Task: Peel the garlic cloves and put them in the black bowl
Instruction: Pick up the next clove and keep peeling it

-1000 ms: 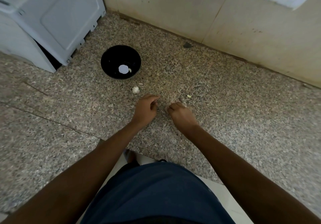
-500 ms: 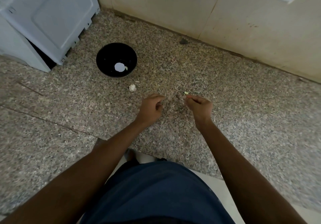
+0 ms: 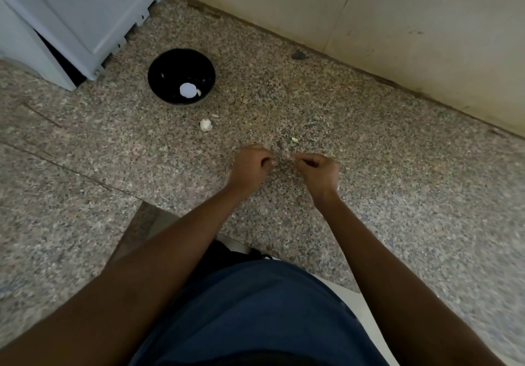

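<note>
The black bowl (image 3: 167,66) stands on the speckled floor at the upper left, with one peeled clove (image 3: 199,92) inside beside a white spot. A pale garlic piece (image 3: 206,124) lies on the floor just below the bowl. My left hand (image 3: 251,164) is curled, its fingers closed round a garlic clove that is mostly hidden. My right hand (image 3: 318,169) is a short gap to its right, thumb and forefinger pinching a small pale scrap of garlic skin at the tips. A small loose clove bit (image 3: 294,139) lies on the floor just beyond both hands.
A white appliance (image 3: 85,10) stands at the upper left behind the bowl. A beige wall (image 3: 369,24) runs across the back, with a dark pebble (image 3: 298,54) at its foot. My blue-clad lap (image 3: 255,309) fills the bottom centre.
My right hand swung out to the right away from my left hand, then came back close to it. My left hand stayed in place and curled. The view shifted slightly.
</note>
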